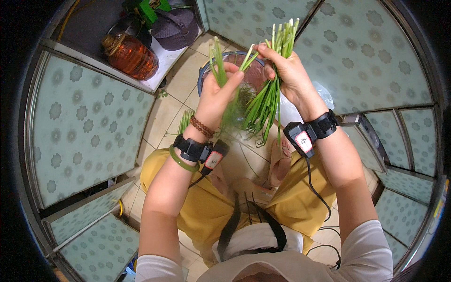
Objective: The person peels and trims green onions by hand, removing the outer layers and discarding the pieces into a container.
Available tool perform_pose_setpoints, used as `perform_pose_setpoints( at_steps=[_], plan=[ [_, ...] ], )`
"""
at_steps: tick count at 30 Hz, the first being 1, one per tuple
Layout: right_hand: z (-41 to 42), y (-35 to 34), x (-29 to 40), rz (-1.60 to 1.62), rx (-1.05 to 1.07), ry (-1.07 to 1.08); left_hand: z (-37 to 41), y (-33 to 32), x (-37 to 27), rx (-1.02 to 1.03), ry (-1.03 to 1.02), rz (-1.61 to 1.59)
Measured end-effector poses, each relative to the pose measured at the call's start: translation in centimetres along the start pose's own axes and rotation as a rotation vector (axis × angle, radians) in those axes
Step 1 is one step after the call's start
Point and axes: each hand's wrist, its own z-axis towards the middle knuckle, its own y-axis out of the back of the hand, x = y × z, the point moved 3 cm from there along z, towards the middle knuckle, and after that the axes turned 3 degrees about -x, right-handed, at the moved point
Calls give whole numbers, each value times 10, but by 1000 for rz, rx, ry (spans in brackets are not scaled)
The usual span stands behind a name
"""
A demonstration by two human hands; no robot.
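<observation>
Green leafy stalks that look like garlic chives are in both hands. My left hand [216,91] grips a smaller bunch [219,65], its pale ends pointing up past the fingers and its leaves blurred below. My right hand [289,68] holds a thicker bunch [264,107] upright, with cut white ends on top and leaves hanging down. Between the hands, a few stalks [247,60] slant from the left thumb to the right fingertips. Beneath them stands a round bin with a blue rim [201,77]; green scraps seem to lie inside, partly hidden by the hands.
More chives [185,120] lie on the tiled floor [178,91] at the left. A white plastic bag [322,94] sits behind my right wrist. A bottle of amber liquid [135,58] and a dark woven basket [176,30] rest on a low shelf. Patterned cabinet doors [88,123] surround me; cables [326,246] trail at right.
</observation>
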Motion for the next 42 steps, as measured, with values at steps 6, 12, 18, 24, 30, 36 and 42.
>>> perform_pose_setpoints(
  at_steps=[6, 12, 18, 24, 30, 36, 42],
  plan=[
    [12, 20, 4, 119, -131, 91, 0, -1, -2, -2, 18, -56],
    [11, 21, 4, 24, -36, 46, -3, 5, -2, -14, 8, -62],
    [4, 3, -3, -41, 78, -10, -2, 1, -1, -3, -7, -4],
    [4, 2, -4, -5, 39, -64, -2, -4, -1, 1, -4, 24],
    [2, 4, -12, 0, 106, -99, -2, -2, 2, 6, 36, -27],
    [-1, -6, -6, -169, 70, 41, -1, 6, 2, -104, 53, -94],
    [-3, -8, -5, -203, 75, 115, 0, 6, 3, -34, 49, 34]
  ],
)
